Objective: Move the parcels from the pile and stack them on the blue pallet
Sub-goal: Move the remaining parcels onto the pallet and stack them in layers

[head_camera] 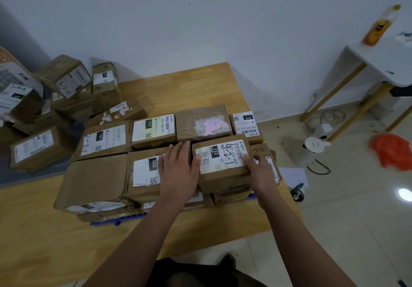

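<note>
A brown parcel with a white "122" label sits on top of the stack at its front right. My left hand presses against its left side, fingers spread, partly lying over the neighbouring "032" parcel. My right hand holds its right side. The stack of several cardboard parcels covers the blue pallet, of which only slivers show at the front edge. The pile of remaining parcels lies at the back left of the wooden table.
The wooden table ends close to the stack's right side. Right of it on the tiled floor are a white stool with a bottle, cables, a white appliance and an orange bag.
</note>
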The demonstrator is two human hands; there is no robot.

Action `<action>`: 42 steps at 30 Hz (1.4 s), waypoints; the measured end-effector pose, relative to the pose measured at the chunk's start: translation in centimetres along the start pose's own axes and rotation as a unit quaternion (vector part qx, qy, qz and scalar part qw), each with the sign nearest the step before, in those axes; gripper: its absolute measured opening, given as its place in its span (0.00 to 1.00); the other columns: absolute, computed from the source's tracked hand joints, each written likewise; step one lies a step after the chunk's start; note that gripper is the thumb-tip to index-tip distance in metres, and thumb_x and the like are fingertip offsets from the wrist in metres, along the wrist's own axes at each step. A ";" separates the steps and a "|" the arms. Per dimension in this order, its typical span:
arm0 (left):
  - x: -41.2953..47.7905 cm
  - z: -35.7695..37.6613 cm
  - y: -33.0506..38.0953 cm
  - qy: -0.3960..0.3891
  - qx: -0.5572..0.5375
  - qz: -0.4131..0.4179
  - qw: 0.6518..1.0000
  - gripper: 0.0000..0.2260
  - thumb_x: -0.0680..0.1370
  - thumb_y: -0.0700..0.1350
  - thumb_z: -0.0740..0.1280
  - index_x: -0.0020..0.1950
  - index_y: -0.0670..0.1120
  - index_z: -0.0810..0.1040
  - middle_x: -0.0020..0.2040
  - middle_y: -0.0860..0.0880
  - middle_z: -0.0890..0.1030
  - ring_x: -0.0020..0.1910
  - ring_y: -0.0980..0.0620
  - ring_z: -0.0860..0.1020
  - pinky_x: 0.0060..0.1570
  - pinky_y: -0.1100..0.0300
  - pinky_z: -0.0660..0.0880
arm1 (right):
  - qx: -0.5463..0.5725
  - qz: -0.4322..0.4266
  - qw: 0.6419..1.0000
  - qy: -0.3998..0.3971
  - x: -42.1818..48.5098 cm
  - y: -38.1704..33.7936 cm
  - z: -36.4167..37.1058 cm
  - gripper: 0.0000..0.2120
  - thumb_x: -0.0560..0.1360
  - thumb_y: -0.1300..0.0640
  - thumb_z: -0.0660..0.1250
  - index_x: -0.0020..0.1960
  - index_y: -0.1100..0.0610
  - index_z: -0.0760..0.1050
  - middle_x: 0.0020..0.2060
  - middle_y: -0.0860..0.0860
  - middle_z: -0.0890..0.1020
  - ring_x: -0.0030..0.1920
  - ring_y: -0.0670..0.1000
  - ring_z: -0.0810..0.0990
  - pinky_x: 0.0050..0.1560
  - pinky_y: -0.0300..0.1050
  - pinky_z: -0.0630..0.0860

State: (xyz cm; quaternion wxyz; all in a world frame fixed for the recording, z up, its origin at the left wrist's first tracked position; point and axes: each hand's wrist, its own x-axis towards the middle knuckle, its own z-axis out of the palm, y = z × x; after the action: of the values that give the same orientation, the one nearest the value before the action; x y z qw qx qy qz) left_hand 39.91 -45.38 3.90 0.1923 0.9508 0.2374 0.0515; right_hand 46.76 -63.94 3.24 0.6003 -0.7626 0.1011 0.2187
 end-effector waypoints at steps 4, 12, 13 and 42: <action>-0.1 -0.1 0.3 -0.013 0.001 0.000 1.000 0.30 0.80 0.63 0.44 0.78 0.50 0.58 0.78 0.49 0.60 0.78 0.49 0.51 0.76 0.47 0.46 | 0.004 0.022 1.000 -0.009 -0.1 0.3 0.1 0.29 0.78 0.38 0.59 0.74 0.51 0.62 0.64 0.53 0.74 0.60 0.56 0.75 0.61 0.62 0.73; -0.2 -0.5 0.2 -0.015 0.054 0.013 0.998 0.28 0.81 0.61 0.49 0.78 0.50 0.57 0.78 0.49 0.58 0.78 0.48 0.50 0.75 0.46 0.47 | 0.011 0.025 0.999 -0.030 -0.1 0.6 0.1 0.21 0.80 0.44 0.60 0.68 0.54 0.71 0.60 0.52 0.79 0.58 0.54 0.77 0.61 0.59 0.74; -0.2 -0.5 0.1 -0.015 0.062 0.015 0.998 0.28 0.81 0.62 0.49 0.78 0.50 0.57 0.78 0.49 0.58 0.78 0.48 0.51 0.75 0.46 0.48 | 0.015 0.027 0.999 -0.033 0.0 0.5 0.0 0.18 0.80 0.46 0.60 0.65 0.54 0.73 0.58 0.51 0.79 0.57 0.53 0.77 0.61 0.59 0.74; 0.0 -6.5 -2.9 0.000 -0.036 0.012 0.999 0.23 0.82 0.56 0.56 0.76 0.53 0.61 0.78 0.52 0.57 0.78 0.49 0.47 0.76 0.46 0.51 | -0.402 -0.278 0.872 0.015 -1.7 -6.3 8.3 0.26 0.80 0.46 0.58 0.76 0.51 0.60 0.78 0.57 0.54 0.77 0.62 0.48 0.75 0.59 0.54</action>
State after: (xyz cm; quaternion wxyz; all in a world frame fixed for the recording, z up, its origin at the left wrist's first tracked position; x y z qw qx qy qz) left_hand 37.41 -40.78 8.71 0.2255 0.9461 0.2241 0.0625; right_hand 46.10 -54.55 8.01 0.2760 -0.9379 -0.2031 0.0531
